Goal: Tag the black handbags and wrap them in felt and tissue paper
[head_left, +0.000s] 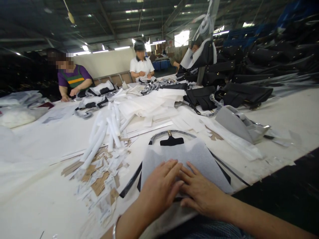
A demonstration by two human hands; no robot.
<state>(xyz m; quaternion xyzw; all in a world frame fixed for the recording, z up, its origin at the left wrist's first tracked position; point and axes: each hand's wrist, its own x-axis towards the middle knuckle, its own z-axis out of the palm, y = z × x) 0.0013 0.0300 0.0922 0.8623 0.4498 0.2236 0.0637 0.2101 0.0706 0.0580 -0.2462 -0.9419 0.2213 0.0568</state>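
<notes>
A black handbag lies in front of me at the table's near edge, mostly covered by a white sheet (154, 157). Its wrapped handle (159, 133) arches beyond the sheet, and a black flap (171, 141) with a gold-coloured clasp shows at the top. My left hand (161, 181) rests on the sheet with its fingers stretched out. Beside it, my right hand (201, 191) lies flat with spread fingers, its fingertips meeting the left hand. Dark strap lengths (131, 181) run out on both sides of the bag. What is under my palms is hidden.
Paper tags (99, 186) and white rolls (96, 146) lie to the left. White sheets (152, 103) are heaped ahead. A grey dispenser-like object (239, 124) and black bags (246, 94) stand right. Co-workers, one in a white shirt (142, 66), another in purple sleeves (86, 73), work across the table.
</notes>
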